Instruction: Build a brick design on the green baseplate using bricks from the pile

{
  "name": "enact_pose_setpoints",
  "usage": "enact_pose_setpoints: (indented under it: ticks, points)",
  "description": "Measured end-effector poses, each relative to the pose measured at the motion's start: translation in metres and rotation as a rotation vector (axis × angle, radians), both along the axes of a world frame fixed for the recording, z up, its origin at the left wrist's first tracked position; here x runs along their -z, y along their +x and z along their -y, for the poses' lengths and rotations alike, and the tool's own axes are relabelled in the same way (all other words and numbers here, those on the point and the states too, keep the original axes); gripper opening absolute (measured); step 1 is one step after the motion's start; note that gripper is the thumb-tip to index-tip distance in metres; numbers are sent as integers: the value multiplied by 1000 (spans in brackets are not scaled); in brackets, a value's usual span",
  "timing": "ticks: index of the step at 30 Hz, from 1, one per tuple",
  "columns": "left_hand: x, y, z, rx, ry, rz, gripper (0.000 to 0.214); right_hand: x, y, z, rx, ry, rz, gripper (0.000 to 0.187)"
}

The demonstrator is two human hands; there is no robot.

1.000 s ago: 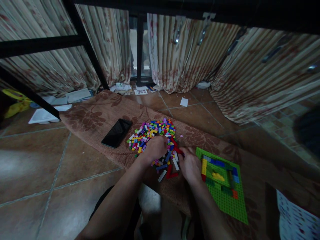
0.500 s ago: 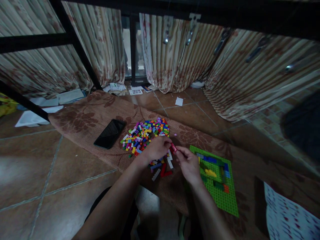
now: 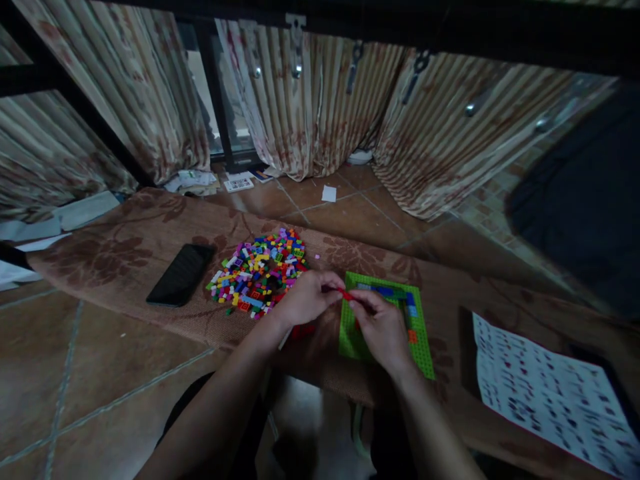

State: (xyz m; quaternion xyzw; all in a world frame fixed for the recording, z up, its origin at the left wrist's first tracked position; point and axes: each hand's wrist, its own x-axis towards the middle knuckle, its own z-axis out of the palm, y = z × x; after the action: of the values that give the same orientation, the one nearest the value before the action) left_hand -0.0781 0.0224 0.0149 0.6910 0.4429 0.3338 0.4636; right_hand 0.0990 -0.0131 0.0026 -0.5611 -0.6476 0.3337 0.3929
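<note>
My left hand [image 3: 306, 297] and my right hand [image 3: 379, 325] meet over the left edge of a green baseplate [image 3: 417, 333], both pinching a small red brick [image 3: 345, 294] between their fingertips. The baseplate carries blue, green and orange bricks along its far and right side. A heap of small multicoloured bricks [image 3: 257, 270] lies just left of my left hand on a brown patterned cloth [image 3: 125, 240]. A few red bricks [image 3: 303, 329] lie under my left wrist.
A black phone [image 3: 181, 274] lies face up left of the brick heap. A printed sheet [image 3: 545, 393] lies at the right. Striped curtains [image 3: 310, 100] hang behind, with papers [image 3: 195, 179] on the tiled floor. A dark object [image 3: 585, 193] fills the right side.
Both hands have come up from the brick heap with the red brick and shifted onto the baseplate's left edge. The camera has swung right.
</note>
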Motion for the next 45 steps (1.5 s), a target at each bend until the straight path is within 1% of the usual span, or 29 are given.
enact_pose_setpoints:
  ticks: [4,7,11,14,16,18,21,25,32,35,37,42,45]
  points:
    - [0,23,18,46,113,-109,13,-13,33,13,-15,46,172,20]
    - [2,36,33,91,155,-224,15,-14,50,27,-53,70,260,18]
    - [2,43,46,181,185,-361,18,-9,60,46,-162,-9,350,18]
    - [2,44,48,276,171,-370,16,-8,61,55,-233,-96,377,18]
    - [2,44,47,317,142,-371,15,-8,62,58,-238,-122,387,16]
    - [4,45,46,321,128,-388,15,-6,64,58,-206,-118,400,15]
    - [8,49,45,288,137,-430,12,-2,67,56,-161,-79,421,14]
    - [13,51,44,245,185,-508,8,5,69,54,-152,-27,455,17]
    - [22,49,47,237,226,-643,5,9,62,56,-172,-9,527,17]
    - [23,48,47,251,243,-676,5,8,64,55,-157,-14,556,16]
    - [23,47,46,253,262,-673,6,6,70,52,-105,5,544,17]
    - [20,44,41,265,269,-696,6,3,84,40,98,86,475,21]
    - [20,43,41,281,242,-709,4,5,82,32,145,102,484,24]
